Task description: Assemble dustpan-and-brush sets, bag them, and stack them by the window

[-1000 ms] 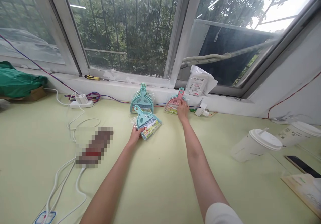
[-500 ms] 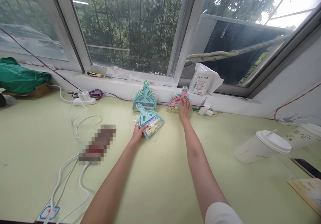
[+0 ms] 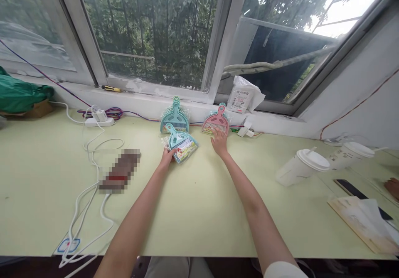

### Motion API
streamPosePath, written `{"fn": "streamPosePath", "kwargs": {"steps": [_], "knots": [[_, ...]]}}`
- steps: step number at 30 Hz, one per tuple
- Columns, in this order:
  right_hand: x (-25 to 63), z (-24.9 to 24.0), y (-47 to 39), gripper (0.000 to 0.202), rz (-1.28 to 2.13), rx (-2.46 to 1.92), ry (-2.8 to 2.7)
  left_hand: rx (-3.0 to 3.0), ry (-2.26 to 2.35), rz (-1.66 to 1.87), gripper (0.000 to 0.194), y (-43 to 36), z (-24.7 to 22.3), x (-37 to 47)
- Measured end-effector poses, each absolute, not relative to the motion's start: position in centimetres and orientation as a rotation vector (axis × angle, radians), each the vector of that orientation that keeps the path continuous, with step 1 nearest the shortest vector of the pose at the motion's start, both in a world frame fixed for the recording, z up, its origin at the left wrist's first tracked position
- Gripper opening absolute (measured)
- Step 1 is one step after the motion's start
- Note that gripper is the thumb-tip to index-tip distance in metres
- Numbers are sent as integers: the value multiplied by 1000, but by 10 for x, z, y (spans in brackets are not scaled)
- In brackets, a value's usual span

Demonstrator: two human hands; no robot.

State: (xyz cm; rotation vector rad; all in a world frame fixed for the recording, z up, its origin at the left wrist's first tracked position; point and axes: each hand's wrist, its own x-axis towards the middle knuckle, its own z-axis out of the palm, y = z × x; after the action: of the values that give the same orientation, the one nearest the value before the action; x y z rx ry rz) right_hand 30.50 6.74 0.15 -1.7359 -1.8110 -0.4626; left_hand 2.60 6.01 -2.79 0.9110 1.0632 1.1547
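A packaged teal dustpan-and-brush set (image 3: 183, 146) is tilted in my left hand (image 3: 167, 156), which grips its lower left edge. Behind it, several more teal sets (image 3: 175, 116) lean upright in a stack against the low wall under the window. To the right, a pink set (image 3: 215, 122) in clear wrap leans against the same wall. My right hand (image 3: 220, 141) is at the lower edge of the pink set, fingers apart, not wrapped around it.
White cups with lids (image 3: 304, 166), a dark phone (image 3: 352, 188) and papers (image 3: 361, 222) lie right. A power strip (image 3: 99, 122), white cables and a blurred object (image 3: 121, 172) are left. A white package (image 3: 243, 97) stands on the sill beside a screwdriver (image 3: 111, 89).
My right hand has drawn back and down from the middle of the pink set to its lower edge. My left hand keeps its hold on the teal set. The camera view has shifted.
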Motion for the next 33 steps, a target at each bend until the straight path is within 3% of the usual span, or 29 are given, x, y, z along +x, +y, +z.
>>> {"fn": "streamPosePath", "kwargs": {"steps": [7,12,16,22,31,33], "knots": [[243,-2,-6,29,-1,-1389,-1894,971,918,1108,52,42,-20,34],[209,-11,-40,25,185,-1476,-2120,966,789,1107,52,24,-15,45],[208,-18,-49,30,450,-1531,-1800,958,803,1133,49,16,-12,43],[223,-24,-54,41,1071,-1280,-1063,977,762,1054,46,4,-5,43],[241,-33,-66,54,1119,-1009,-733,1193,651,819,65,-11,4,47],[242,-34,-66,57,1120,-1027,-708,1243,619,791,62,-10,6,44]]}}
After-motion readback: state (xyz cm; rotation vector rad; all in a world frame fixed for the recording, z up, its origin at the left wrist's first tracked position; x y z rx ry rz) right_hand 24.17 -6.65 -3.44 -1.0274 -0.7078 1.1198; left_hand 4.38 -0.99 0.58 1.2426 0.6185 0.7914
